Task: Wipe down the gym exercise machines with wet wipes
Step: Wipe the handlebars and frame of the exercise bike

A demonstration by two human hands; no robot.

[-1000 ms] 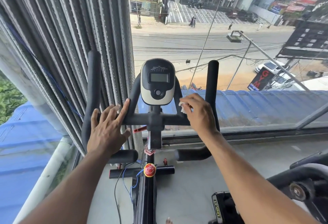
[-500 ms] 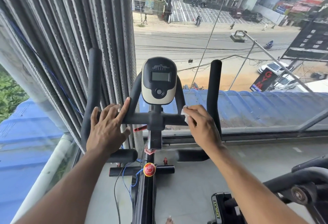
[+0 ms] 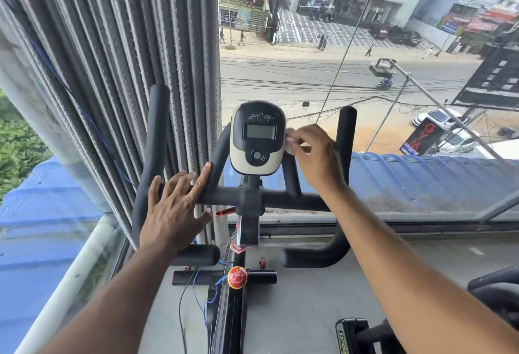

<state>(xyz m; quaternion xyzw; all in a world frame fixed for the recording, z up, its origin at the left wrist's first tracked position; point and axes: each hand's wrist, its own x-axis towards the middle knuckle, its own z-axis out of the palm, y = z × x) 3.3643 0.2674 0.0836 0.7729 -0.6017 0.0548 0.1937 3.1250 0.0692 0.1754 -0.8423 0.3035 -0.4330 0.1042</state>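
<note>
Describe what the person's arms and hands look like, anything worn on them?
Both forearms are bare from the bottom edge of the head view up to the wrists, with no sleeves showing. The left hand and the right hand wear no gloves, and no watch, band or ring is visible on either.

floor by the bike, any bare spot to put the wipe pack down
Bare grey floor lies right of the bike frame, between the window sill and the second machine. Left of the frame it is crowded: loose cables and the glass wall close in.
</note>
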